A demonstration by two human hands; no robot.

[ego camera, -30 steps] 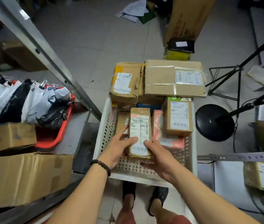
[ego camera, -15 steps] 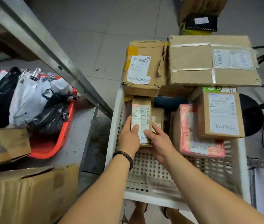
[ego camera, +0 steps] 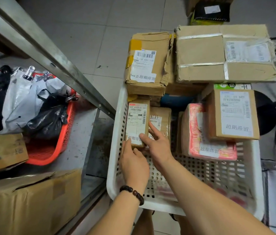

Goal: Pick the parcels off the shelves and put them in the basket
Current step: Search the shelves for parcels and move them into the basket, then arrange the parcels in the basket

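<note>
The small parcel (ego camera: 136, 119) was already inside the white basket (ego camera: 161, 208). It lay tight along the basket's left wall, with its far end tucked under a big brown box (ego camera: 147, 65) at the far left corner. Its white label faced up.

The left hand (ego camera: 134, 165) held the near end of the small parcel, with the thumb (ego camera: 128, 144) lying on top by the near left corner. The other fingers looked curled around the end, but they were partly hidden. The right hand (ego camera: 158, 148) was not gripping. Its fingers (ego camera: 152, 128) were straight and rested on the parcel's right edge, next to a second little box (ego camera: 163, 119) that sat just beside it.

The small parcel was a thin cardboard box. It looked light and stiff, so it would probably not bend or squash in the hands. The paper label might be a bit slippery. The best place to hold it would be the two long sides or the near end, where the hands were.

A pink parcel (ego camera: 194, 133) leaned by the right wall with a brown box (ego camera: 232, 114) on top. More parcels waited on the metal shelf (ego camera: 86, 133) to the left, some in a red tub (ego camera: 66, 133).
</note>
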